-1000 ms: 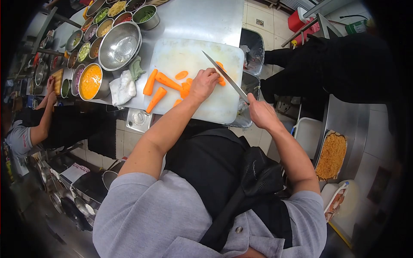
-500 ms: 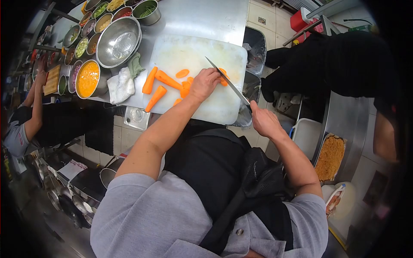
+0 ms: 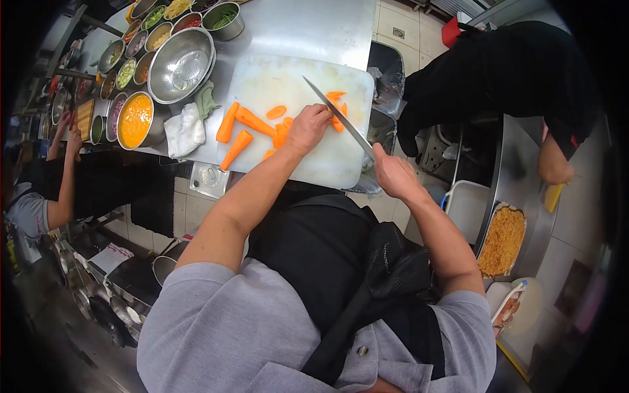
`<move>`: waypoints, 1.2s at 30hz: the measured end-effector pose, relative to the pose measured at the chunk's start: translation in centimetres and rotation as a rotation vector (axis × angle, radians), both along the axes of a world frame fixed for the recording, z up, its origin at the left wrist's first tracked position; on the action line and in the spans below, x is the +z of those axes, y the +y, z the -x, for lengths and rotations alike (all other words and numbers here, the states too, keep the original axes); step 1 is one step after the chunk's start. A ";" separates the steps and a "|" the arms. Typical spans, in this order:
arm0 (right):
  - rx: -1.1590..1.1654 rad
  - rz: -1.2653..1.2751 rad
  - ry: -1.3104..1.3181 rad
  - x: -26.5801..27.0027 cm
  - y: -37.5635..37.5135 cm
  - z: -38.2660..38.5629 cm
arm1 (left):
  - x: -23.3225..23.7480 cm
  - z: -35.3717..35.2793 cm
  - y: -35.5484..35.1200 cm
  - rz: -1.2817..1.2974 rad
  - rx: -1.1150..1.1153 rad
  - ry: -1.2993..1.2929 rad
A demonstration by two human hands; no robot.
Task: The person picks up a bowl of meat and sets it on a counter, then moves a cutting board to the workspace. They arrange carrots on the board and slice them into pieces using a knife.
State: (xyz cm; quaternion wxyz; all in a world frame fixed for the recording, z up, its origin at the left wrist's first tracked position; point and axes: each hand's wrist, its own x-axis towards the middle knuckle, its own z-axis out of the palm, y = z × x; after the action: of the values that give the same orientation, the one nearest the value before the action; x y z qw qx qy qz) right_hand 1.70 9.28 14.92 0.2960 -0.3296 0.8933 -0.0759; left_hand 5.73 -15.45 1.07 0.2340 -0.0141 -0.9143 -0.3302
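My right hand [image 3: 395, 173] is wrapped round the handle of a long kitchen knife [image 3: 339, 117], its blade slanting up and left across the cutting board [image 3: 298, 75]. Curled fingers of my left hand [image 3: 310, 128] press on carrot slices [image 3: 336, 123] beside the blade; the fingertips are partly hidden. Thin carrot strips [image 3: 336, 95] lie just beyond the knife. Left of my left hand are whole peeled carrots, among them one carrot [image 3: 227, 122] at the board's left edge and another carrot [image 3: 236, 150] below it. A loose oval carrot slice [image 3: 276, 112] lies apart on the board.
A steel colander [image 3: 181, 64], a bowl of orange liquid [image 3: 136, 120] and several ingredient pots stand left, near a white cloth [image 3: 185, 131]. Black-lined bins [image 3: 386, 75] adjoin the board's right edge. Co-workers stand at both sides; one hand [image 3: 555, 162] is near a tray of orange-brown food [image 3: 503, 241].
My right hand and the knife have shifted slightly left, and more carrot strips show beyond the blade. The co-worker on the right has leaned over, an arm reaching down toward the steel counter.
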 end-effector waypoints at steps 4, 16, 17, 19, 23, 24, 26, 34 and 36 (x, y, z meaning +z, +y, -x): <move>0.024 -0.061 -0.017 -0.2 0.5 -0.7 | -0.1 0.0 0.0 0.004 0.007 -0.002; 0.015 -0.004 0.021 -5.9 -1.7 -0.3 | -0.5 -0.1 0.0 -0.030 0.009 -0.039; -0.003 0.019 0.020 -6.1 -1.7 -0.2 | -0.5 -0.1 0.1 -0.012 -0.001 -0.060; -0.008 0.011 0.023 -6.6 -1.5 0.0 | -0.4 0.0 0.2 -0.019 -0.006 -0.037; -0.035 0.067 -0.033 -6.0 -1.1 0.7 | -0.3 -0.5 0.0 -0.031 -0.001 -0.017; -0.037 0.068 -0.031 -5.8 -0.9 0.8 | -0.2 -0.5 0.0 -0.029 -0.004 -0.015; -0.084 0.101 -0.036 -5.1 -0.7 1.0 | -0.3 -0.6 0.0 -0.022 0.003 -0.037; -0.049 0.005 0.008 -2.0 0.0 -0.9 | -0.6 -0.2 0.0 -0.042 0.043 -0.035; -0.035 -0.011 0.000 -2.4 0.2 -1.3 | -0.7 -0.2 -0.1 -0.041 0.047 -0.031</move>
State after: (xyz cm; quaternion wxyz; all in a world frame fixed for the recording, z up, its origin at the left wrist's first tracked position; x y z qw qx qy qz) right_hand 3.01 9.44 12.51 0.2965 -0.3120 0.8994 -0.0760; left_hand 5.90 -15.56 0.35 0.2279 0.0171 -0.9110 -0.3433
